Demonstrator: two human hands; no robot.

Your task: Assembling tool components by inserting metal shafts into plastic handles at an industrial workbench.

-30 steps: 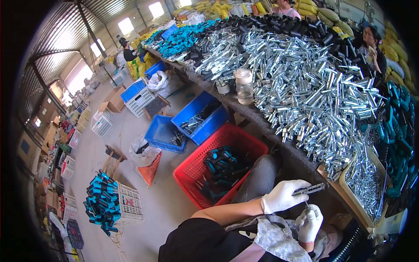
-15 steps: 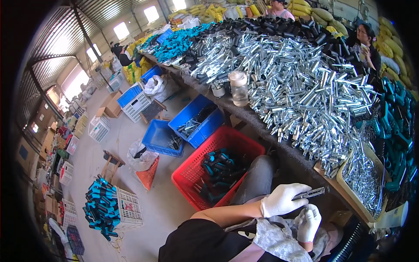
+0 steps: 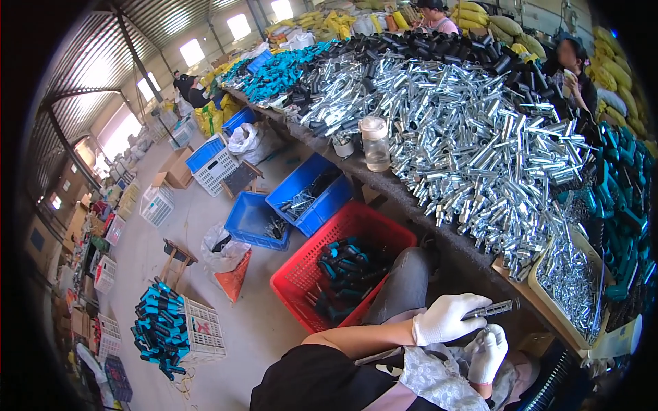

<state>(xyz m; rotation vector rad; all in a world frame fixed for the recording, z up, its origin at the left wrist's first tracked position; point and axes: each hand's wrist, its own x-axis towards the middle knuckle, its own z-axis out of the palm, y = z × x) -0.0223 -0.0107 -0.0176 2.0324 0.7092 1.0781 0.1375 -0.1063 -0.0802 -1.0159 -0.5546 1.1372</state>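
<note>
Left hand (image 3: 445,318), white-gloved, grip closed around a slim dark metal rod (image 3: 490,309) that pokes out rightward, held just below the near edge of the table (image 3: 411,205). Right hand (image 3: 488,353), also gloved, sits directly under the rod's free end; fingers curled, whether anything is pinched in them cannot be told. Patterned cloth (image 3: 428,380) lies across the lap beneath both hands. On the table: big heap of shiny metal tubes (image 3: 473,137), a clear plastic jar (image 3: 375,144). Under the table's near edge, left of the hands, a red basket (image 3: 301,281) with dark-handled pieces.
</note>
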